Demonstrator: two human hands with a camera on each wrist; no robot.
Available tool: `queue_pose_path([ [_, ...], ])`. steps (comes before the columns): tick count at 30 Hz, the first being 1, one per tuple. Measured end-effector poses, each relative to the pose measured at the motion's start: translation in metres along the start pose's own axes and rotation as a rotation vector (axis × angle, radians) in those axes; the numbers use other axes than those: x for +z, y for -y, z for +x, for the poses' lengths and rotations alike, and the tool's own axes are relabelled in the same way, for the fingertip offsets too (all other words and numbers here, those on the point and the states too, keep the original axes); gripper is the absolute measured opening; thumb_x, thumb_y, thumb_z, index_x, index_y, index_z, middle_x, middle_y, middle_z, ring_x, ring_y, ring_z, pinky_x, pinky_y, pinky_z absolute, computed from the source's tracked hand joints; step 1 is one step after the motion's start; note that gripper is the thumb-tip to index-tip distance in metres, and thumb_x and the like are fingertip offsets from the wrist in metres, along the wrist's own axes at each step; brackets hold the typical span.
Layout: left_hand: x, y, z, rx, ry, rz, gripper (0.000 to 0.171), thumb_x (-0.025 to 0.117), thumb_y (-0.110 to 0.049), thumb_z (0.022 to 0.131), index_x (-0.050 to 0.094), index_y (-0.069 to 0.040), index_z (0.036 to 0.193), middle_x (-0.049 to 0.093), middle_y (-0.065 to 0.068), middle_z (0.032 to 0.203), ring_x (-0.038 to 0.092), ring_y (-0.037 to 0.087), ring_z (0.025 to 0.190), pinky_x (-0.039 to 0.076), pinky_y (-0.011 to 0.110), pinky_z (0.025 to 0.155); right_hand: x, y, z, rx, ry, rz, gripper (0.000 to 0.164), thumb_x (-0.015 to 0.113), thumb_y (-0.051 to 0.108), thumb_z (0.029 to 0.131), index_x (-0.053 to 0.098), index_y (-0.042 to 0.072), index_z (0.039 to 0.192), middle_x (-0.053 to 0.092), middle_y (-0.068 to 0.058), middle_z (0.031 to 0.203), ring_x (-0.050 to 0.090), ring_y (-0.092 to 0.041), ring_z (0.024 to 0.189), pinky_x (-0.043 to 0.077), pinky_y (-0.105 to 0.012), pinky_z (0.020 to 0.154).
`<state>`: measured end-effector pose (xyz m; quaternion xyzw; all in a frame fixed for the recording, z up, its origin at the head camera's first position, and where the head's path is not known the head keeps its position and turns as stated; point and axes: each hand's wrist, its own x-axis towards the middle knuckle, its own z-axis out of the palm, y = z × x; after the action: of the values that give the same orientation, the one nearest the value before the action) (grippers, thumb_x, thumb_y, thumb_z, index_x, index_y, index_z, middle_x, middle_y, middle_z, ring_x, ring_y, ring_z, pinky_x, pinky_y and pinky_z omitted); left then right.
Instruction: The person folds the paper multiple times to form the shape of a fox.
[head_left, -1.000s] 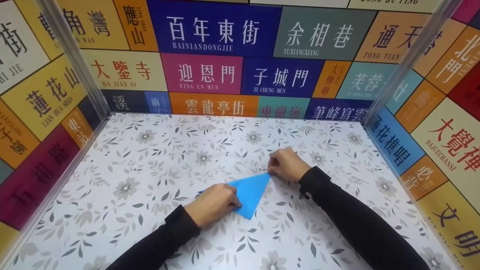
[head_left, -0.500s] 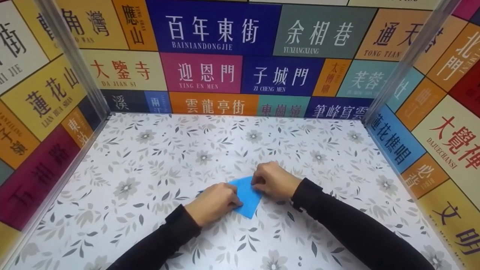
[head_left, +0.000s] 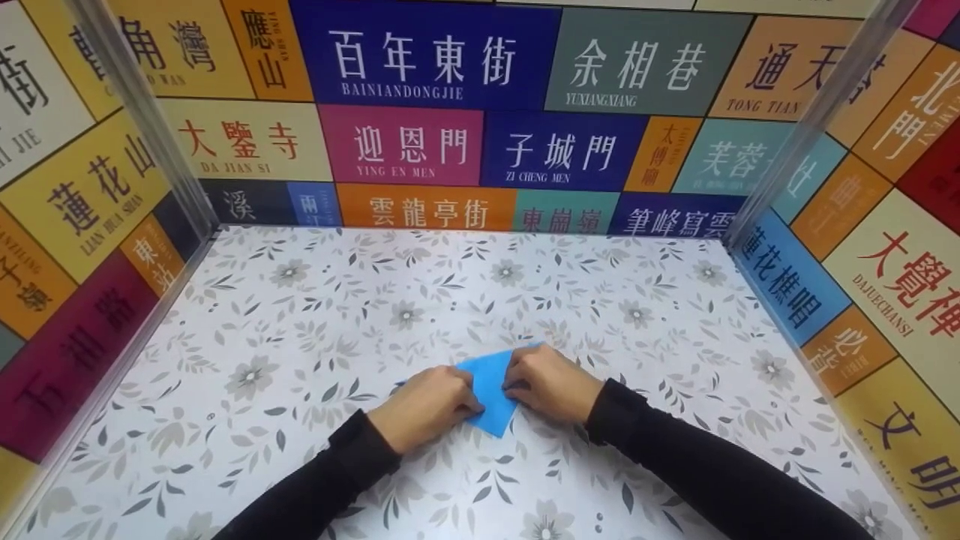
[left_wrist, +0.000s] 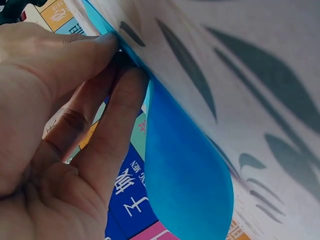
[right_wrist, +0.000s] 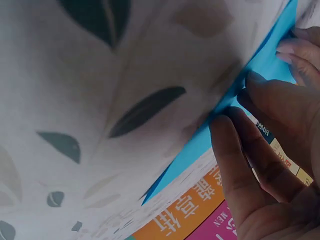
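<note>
A folded piece of blue paper [head_left: 491,391] lies on the table between the two hands. My left hand [head_left: 431,409] presses its left part with the thumb and fingertips. Beside those fingers the paper bulges into a rounded loop [left_wrist: 187,165] in the left wrist view. My right hand [head_left: 551,382] rests on the paper's right edge, and its fingers hide part of that edge. In the right wrist view, thumb and fingertips touch a long narrow stretch of the paper [right_wrist: 192,145]. A pointed corner shows past the right hand.
A white tabletop [head_left: 315,300] with grey flowers and leaves lies under the paper. Colourful panels with Chinese lettering [head_left: 409,146] form walls at the back and both sides. Clear upright strips [head_left: 780,150] stand at the corners.
My right hand has come from the paper's upper right corner down and left along its right edge. My left hand has stayed in place on the paper.
</note>
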<state>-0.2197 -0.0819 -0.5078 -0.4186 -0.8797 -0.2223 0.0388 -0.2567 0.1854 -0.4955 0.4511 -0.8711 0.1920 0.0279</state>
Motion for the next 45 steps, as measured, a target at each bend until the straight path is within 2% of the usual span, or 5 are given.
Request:
queue_pose_path([
  [17, -0.012, -0.002, 0.004, -0.023, 0.027, -0.004, 0.005, 0.092, -0.01, 0.097, 0.094, -0.013, 0.101, 0.085, 0.002, 0.094, 0.081, 0.018, 0.088, 0.07, 0.032, 0.084, 0.005, 0.0, -0.008, 0.018, -0.053, -0.009, 0.007, 0.091, 0.003, 0.095, 0.091, 0.01, 0.094, 0.077, -0.004, 0.084, 0.072, -0.021, 0.079, 0.063, -0.037, 0.077],
  [21, -0.024, -0.001, 0.014, -0.069, 0.009, 0.009, 0.003, 0.091, -0.01, 0.097, 0.092, -0.012, 0.098, 0.085, 0.003, 0.09, 0.078, 0.019, 0.082, 0.069, 0.035, 0.079, 0.005, 0.001, -0.01, 0.019, -0.068, 0.0, 0.008, 0.091, 0.001, 0.094, 0.091, 0.01, 0.094, 0.078, -0.005, 0.084, 0.073, -0.022, 0.079, 0.063, -0.037, 0.076],
  [29, -0.046, 0.017, 0.041, -0.177, 0.013, -0.023, 0.006, 0.091, -0.007, 0.097, 0.091, -0.011, 0.101, 0.09, 0.006, 0.098, 0.085, 0.025, 0.091, 0.072, 0.041, 0.088, 0.005, 0.002, -0.008, 0.031, -0.051, 0.01, 0.009, 0.09, 0.002, 0.095, 0.092, 0.01, 0.098, 0.08, -0.004, 0.087, 0.075, -0.021, 0.083, 0.064, -0.035, 0.078],
  [36, -0.052, 0.033, 0.066, -0.275, 0.104, -0.047, 0.003, 0.092, -0.012, 0.098, 0.09, -0.011, 0.095, 0.088, 0.006, 0.093, 0.081, 0.023, 0.086, 0.07, 0.042, 0.086, 0.006, 0.002, -0.008, 0.037, -0.049, 0.008, 0.011, 0.09, 0.0, 0.095, 0.092, 0.01, 0.099, 0.082, -0.004, 0.088, 0.078, -0.022, 0.085, 0.066, -0.036, 0.082],
  [45, -0.049, 0.047, 0.085, -0.293, 0.17, -0.058, 0.005, 0.094, -0.012, 0.096, 0.09, -0.009, 0.093, 0.087, 0.007, 0.09, 0.074, 0.018, 0.079, 0.064, 0.034, 0.078, 0.006, 0.002, -0.008, 0.033, -0.059, 0.013, 0.012, 0.089, -0.001, 0.094, 0.092, 0.01, 0.099, 0.082, -0.004, 0.089, 0.078, -0.022, 0.086, 0.066, -0.037, 0.083],
])
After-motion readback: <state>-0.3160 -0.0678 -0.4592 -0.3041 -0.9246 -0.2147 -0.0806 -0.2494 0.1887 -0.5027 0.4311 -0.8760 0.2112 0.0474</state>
